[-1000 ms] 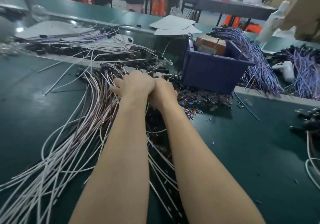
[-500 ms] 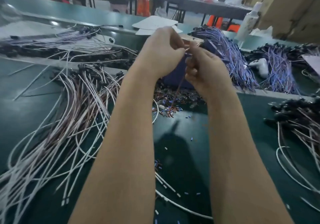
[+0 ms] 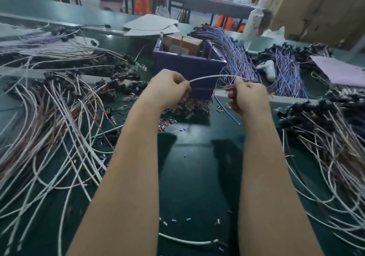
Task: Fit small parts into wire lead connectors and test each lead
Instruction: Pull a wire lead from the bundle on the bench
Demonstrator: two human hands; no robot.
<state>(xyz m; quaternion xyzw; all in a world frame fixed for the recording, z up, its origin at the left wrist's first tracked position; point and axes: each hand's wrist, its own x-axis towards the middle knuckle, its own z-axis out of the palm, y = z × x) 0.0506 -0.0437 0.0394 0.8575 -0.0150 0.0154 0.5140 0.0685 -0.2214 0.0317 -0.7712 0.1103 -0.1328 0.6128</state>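
Note:
A white wire lead arcs between my two hands above the green bench. My left hand pinches its left end with curled fingers. My right hand grips the right end, fingers curled; the lead's tip and any connector are hidden in my fist. A pile of small metal-and-blue parts lies on the bench just beyond my hands. Loose blue parts are scattered on the mat between my forearms.
A heap of white and brown leads covers the bench at left, another heap with black connectors at right. A purple bin stands behind my hands, beside blue-violet wire bundles. One white lead lies near the front edge.
My hands have come down from in front of the bin and drawn apart, stretching the white lead between them. A second ago both were pressed together on the lead heap.

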